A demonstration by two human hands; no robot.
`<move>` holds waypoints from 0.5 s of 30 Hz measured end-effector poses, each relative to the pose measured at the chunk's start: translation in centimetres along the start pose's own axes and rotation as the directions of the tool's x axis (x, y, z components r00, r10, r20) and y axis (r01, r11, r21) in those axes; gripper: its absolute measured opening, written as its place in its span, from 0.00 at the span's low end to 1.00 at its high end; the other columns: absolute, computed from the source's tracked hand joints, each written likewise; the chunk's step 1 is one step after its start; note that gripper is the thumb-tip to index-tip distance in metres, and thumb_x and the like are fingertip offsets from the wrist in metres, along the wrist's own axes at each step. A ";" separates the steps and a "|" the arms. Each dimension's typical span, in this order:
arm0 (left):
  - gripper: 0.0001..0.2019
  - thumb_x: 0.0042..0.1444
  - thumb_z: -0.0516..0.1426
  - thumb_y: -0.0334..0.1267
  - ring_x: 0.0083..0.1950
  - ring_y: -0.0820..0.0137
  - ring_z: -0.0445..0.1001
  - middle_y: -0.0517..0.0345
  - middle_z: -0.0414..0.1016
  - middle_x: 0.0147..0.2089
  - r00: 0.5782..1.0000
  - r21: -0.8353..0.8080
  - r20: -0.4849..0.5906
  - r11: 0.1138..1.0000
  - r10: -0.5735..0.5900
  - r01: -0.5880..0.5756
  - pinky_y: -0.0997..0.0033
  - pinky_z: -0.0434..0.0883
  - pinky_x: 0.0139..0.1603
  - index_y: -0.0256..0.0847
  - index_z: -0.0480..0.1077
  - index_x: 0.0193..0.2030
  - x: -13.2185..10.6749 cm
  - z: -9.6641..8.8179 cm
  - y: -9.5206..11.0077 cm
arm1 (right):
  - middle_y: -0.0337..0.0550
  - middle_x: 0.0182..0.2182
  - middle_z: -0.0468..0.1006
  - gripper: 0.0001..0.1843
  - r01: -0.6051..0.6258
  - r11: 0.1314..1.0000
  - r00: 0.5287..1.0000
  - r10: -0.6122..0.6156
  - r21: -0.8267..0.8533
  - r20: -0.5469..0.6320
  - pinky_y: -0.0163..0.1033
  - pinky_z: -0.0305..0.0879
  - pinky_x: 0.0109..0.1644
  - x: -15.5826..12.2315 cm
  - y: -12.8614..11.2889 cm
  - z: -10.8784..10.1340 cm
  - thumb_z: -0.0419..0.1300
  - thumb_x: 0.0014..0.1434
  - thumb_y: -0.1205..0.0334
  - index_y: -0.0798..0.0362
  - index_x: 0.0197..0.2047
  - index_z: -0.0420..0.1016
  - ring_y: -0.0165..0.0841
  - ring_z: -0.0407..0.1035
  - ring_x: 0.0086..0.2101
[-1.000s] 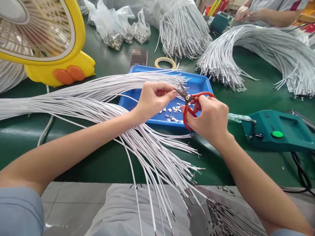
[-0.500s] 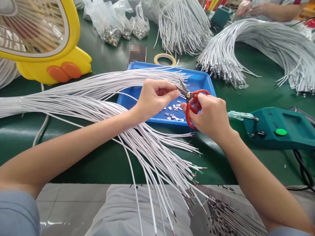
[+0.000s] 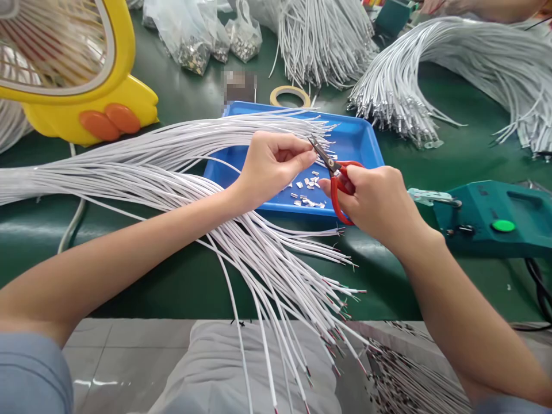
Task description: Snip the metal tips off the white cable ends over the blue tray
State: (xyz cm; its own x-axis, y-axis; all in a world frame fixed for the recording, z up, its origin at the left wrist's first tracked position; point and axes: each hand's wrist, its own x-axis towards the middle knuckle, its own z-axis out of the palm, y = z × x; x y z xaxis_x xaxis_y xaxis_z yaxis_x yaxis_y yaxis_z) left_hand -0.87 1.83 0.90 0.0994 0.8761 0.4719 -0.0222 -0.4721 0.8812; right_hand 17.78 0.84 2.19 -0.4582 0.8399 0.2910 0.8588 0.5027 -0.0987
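My right hand grips red-handled scissors, fingers in the loops. Their dark blades are slightly parted and reach to the fingertips of my left hand. That left hand is closed in a pinch at the blade tips; a single white cable curves in behind it, its end mostly hidden by the fingers. Below both hands lies a blue tray with several small metal pieces in it. One bundle of white cables rests across the tray; another bundle fans out under my left forearm, over the table edge.
At the left stands a yellow fan. A teal machine with a green button sits at the right. Behind the tray are a tape roll, bags of metal parts and more cable bundles. Another person's arm shows at the back.
The scissors have turned a little, their handles shifting right and down with my right hand. My left hand keeps its pinch. The whole view has shifted slightly.
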 end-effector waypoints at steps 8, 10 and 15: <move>0.10 0.48 0.60 0.27 0.20 0.81 0.59 0.61 0.62 0.19 0.997 0.039 0.001 0.996 -0.082 0.082 0.77 0.57 0.17 0.34 0.69 0.18 -0.1 0.1 0.1 | 0.40 0.14 0.58 0.25 0.001 0.985 0.998 0.009 -0.173 0.056 0.38 0.43 0.25 -0.6 -1.1 -0.7 0.46 0.63 0.47 0.52 0.19 0.57 0.27 0.47 0.16; 0.10 0.48 0.60 0.26 0.20 0.81 0.58 0.61 0.61 0.18 0.995 0.041 -0.012 0.994 -0.097 0.098 0.77 0.56 0.17 0.34 0.69 0.18 -0.1 0.1 0.0 | 0.43 0.15 0.62 0.26 0.001 0.980 0.997 0.015 -0.201 0.079 0.39 0.44 0.25 -0.6 -1.3 -0.8 0.44 0.64 0.47 0.53 0.20 0.61 0.29 0.52 0.16; 0.07 0.47 0.61 0.26 0.21 0.81 0.59 0.61 0.65 0.20 0.994 0.018 -0.033 0.995 -0.100 0.101 0.78 0.58 0.19 0.33 0.72 0.21 -0.1 0.1 -0.3 | 0.44 0.15 0.64 0.26 0.000 0.978 0.996 0.019 -0.208 0.089 0.39 0.44 0.25 -0.6 -1.3 -0.9 0.45 0.63 0.48 0.54 0.19 0.64 0.29 0.53 0.16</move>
State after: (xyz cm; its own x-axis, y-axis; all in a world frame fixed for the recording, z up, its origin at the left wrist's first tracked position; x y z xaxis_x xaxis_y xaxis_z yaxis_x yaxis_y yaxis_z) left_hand -0.81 1.90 0.60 0.0684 0.9218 0.3817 0.0056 -0.3829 0.9238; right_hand 17.12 -0.50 3.03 -0.4602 0.8643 0.2032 0.8878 0.4489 0.1011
